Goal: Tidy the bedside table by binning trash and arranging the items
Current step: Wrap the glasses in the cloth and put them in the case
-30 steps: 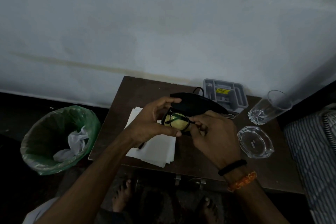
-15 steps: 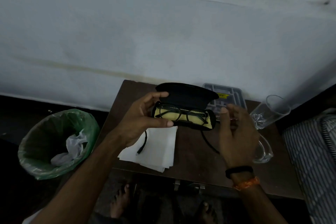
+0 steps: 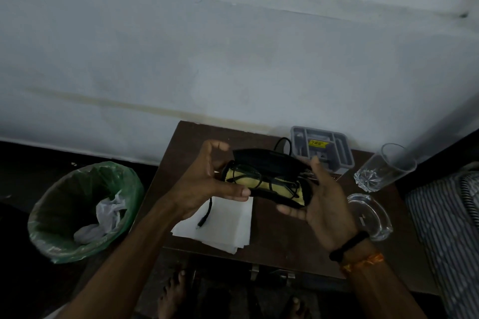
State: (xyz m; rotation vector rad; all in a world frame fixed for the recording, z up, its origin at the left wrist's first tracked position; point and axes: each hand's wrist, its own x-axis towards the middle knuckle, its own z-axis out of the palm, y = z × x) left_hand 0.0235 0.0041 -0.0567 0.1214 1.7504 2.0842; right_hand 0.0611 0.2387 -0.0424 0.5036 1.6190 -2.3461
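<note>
Above the dark brown wooden bench, both hands grip an open black glasses case holding black-framed spectacles on yellow cloth, left hand and right hand curled round its ends, over white paper sheets, beside a clear glass ashtray.

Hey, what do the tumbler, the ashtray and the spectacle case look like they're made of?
The tumbler looks like clear glass: see-through, with a cut star pattern in its base. The ashtray also seems clear glass, thick-walled and glossy, though moulded plastic is possible. The spectacle case, held by the left hand and right hand, looks matte black, probably fabric-covered, with a yellow cloth lining.
</note>
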